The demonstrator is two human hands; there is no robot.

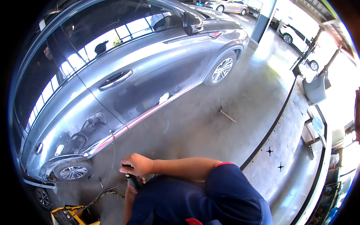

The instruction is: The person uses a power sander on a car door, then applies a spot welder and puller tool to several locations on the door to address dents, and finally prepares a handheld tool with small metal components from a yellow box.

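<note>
My left hand [131, 188] is low in front of my body, its fingers closed round a dark, stubby tool [134, 181] that looks like a black grip. Just above it, my right hand [138, 164] is closed with its fingers curled at the upper end of this tool. What the right fingers pinch there is hidden. Both hands are apart from the grey car [157, 78], which stands along the left. Its lower door edge bears a red stripe and a bare whitish patch [164, 98].
A hammer [227, 115] lies on the floor. A thin cable [113, 153] runs from the car's sill down to a yellow-framed cart [69, 215] at lower left. A long metal bench [277, 138] stands at right. A pillar [263, 22] and other cars are farther back.
</note>
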